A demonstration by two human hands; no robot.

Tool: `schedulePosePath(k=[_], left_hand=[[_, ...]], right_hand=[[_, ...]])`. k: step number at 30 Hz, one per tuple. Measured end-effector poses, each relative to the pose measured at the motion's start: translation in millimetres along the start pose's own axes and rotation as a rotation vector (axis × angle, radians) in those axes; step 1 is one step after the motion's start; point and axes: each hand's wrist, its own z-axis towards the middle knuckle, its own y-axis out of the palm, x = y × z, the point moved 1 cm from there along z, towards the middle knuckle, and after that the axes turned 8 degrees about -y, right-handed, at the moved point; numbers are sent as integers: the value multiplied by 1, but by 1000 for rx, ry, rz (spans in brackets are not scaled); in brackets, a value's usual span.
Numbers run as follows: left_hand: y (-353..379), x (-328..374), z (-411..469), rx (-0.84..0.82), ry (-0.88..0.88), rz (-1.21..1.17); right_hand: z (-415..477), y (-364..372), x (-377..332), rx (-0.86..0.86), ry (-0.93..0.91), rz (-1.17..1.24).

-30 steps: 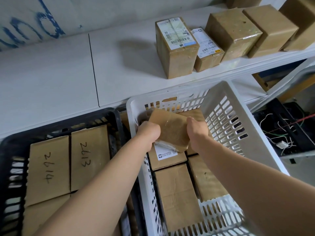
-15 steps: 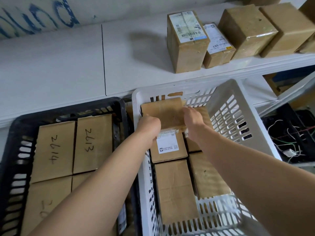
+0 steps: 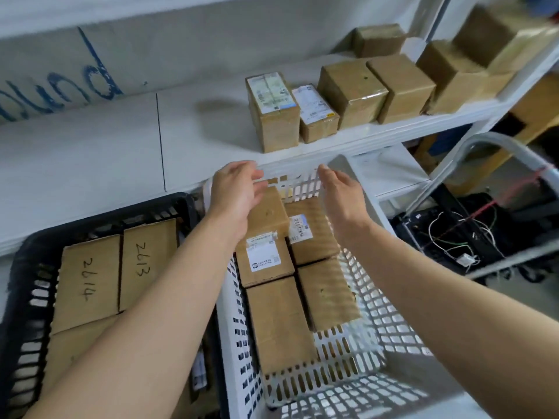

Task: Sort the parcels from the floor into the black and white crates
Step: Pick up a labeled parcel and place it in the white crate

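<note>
Above the white crate (image 3: pixel 357 300), both hands, left hand (image 3: pixel 234 196) and right hand (image 3: pixel 340 195), now hover released; the brown parcel (image 3: pixel 267 213) lies placed, one sorted.

left hand (image 3: pixel 234 196): empty, fingers loosely spread | right hand (image 3: pixel 340 193): empty, palm inward | forearms extended

I see brown cardboard parcels (image 3: pixel 279 323) filling a white crate (image 3: pixel 390 300) whose walls are a lattice of slots, and one parcel carries a white label (image 3: pixel 263 259) with a small dark square mark. Beside it, the black crate (image 3: pixel 28 285) has the same slotted pattern, and its brown parcels (image 3: pixel 87 279) bear dark handwritten numbers, 2614 and 2613. The shelf (image 3: pixel 90 152) is white; the wall lettering (image 3: pixel 57 89) above it is blue. Red, white and green wires (image 3: pixel 459 234) cross black equipment.
</note>
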Motion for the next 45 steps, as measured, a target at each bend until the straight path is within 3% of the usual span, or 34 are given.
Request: schedulePosePath(k=[5, 11, 19, 25, 35, 45], left_hand=[[56, 4, -56, -270, 79, 45], [94, -22, -151, -653, 206, 221], [149, -93, -321, -1150, 73, 407], [165, -161, -425, -1385, -11, 578], [176, -275, -542, -1467, -94, 731], [178, -412, -566, -1113, -356, 728]], right_hand=[[-41, -56, -28, 170, -31, 75], [-136, -130, -39, 513, -98, 132], [-327, -260, -38, 1041, -85, 162], [-457, -314, -19, 1338, -21, 188], [-600, -377, 38, 1525, 70, 275], [-628, -447, 161, 1208, 321, 281]])
